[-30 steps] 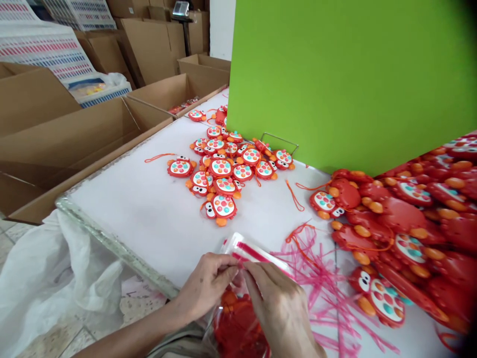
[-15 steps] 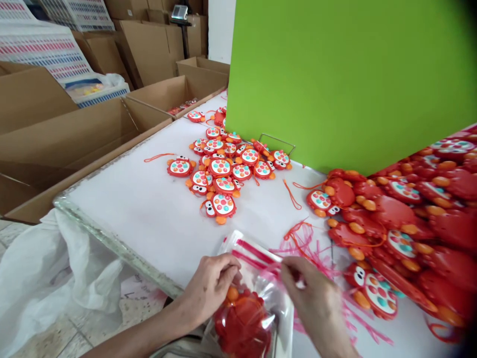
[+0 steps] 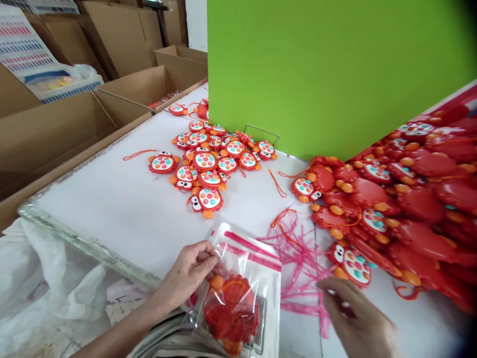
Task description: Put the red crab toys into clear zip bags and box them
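A clear plastic bag (image 3: 274, 298) with pink bands along its top lies in front of me, a red crab-like toy (image 3: 233, 308) with orange feet inside it. My left hand (image 3: 196, 266) is closed on the bag's left edge, near its top. To the right of the bag, my right hand (image 3: 354, 311) is held with its fingers curled together above the table. Thin pink plastic strips (image 3: 298, 268) lie tangled beside its fingertips. Whatever sits between those fingers, if anything, is hidden.
Several loose toys (image 3: 204, 161) are grouped on the white table (image 3: 112, 199). A large heap of red toys (image 3: 421, 199) fills the right side. A green board (image 3: 316, 74) stands behind, and open cardboard boxes (image 3: 67, 129) line the left edge.
My right hand has moved away from the bag's top, rightward and down, past the pink strips. The left hand still holds the bag, whose top now lies flatter. The view has shifted right.
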{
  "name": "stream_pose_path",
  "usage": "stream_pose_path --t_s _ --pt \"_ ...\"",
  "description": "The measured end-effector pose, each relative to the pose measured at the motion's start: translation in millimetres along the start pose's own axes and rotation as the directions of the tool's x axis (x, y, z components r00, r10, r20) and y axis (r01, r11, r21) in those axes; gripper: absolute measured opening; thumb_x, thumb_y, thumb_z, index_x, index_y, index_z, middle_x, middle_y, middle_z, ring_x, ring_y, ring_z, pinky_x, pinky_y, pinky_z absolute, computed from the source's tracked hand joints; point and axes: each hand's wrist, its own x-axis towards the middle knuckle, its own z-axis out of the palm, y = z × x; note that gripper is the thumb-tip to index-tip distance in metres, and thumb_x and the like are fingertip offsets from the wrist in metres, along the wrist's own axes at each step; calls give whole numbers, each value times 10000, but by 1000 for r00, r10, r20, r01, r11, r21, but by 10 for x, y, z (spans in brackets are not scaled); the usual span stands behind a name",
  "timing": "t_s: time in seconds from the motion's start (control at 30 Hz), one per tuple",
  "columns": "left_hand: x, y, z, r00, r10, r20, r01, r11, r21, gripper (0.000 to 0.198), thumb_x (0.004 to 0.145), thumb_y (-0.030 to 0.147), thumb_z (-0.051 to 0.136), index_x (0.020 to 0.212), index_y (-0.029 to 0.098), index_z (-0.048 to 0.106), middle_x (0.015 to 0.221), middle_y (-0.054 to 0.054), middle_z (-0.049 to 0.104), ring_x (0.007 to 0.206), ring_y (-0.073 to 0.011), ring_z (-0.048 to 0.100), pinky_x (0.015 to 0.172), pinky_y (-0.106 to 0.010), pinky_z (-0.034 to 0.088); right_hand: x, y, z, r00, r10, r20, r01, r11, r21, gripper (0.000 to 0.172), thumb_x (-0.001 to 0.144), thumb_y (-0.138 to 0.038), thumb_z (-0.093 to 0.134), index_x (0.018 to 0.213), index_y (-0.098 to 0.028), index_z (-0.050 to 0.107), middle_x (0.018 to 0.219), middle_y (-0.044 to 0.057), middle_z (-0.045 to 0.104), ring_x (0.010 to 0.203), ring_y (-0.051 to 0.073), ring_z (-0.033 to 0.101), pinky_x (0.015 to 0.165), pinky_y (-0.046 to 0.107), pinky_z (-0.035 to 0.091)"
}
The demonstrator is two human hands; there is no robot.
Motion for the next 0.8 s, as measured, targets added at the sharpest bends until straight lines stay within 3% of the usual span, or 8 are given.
stream_pose_path --t_s 0.1,0.17,0.27,0.33,0.6,0.73,0.77,0.8 --pt "-6 0 7 1000 -6 -5 6 1000 -5 182 847 320 560 772 157 530 766 -64 716 732 -184 694 696 -296 537 122 -498 256 922 -16 388 -106 951 291 288 778 -454 594 877 -201 690 654 23 656 529 148 577 482 238 457" --pt "-18 8 6 1000 -8 -9 8 1000 0 186 850 331 546 770 167 510 760 -60 714 710 -181 692 694 -300 535 171 -648 415 876 -30 481 -217 866 450 279 754 -448 642 813 -176 672 650 16 642 553 140 568 502 232 438" --pt "-39 -4 -27 1000 -7 -26 8 1000 27 180 848 351 531 790 185 489 743 -38 710 700 -177 682 671 -282 522 178 -639 569 882 -21 471 -286 770 570 233 756 -391 658 703 -168 613 598 -19 565 536 110 503 503 217 382" --pt "-41 -34 -69 999 -9 -53 12 998 64 164 841 346 523 791 192 498 723 -20 699 691 -173 667 636 -257 503 154 -568 608 886 -36 462 -265 778 569 207 776 -364 637 704 -172 607 599 -30 532 529 101 460 496 213 351" --pt "-14 -106 -74 996 -3 -88 13 993 115 182 774 229 449 624 165 531 649 -15 638 621 -149 595 579 -230 455 97 -583 469 873 -262 411 29 870 492 234 843 -212 425 710 -205 618 749 19 601 661 148 570 596 243 432" --pt "-134 149 -286 987 70 -145 -49 988 146 227 725 250 572 581 195 405 592 -2 638 590 -159 620 549 -233 474 342 -682 384 897 -326 299 225 918 327 255 811 -169 406 643 -204 595 900 53 618 716 157 609 611 255 467" --pt "-190 270 -420 965 130 -229 -93 981 168 231 736 253 581 597 195 406 635 -8 661 643 -172 645 590 -249 501 442 -735 395 906 -340 253 270 923 273 247 819 -182 410 680 -203 612 955 67 622 755 170 621 631 267 480" --pt "-256 409 -578 908 226 -352 -147 960 237 217 752 249 587 620 188 426 700 -14 680 705 -179 661 648 -271 521 549 -811 423 907 -360 217 313 923 223 237 832 -196 415 739 -201 633 998 80 623 798 183 629 663 283 492"
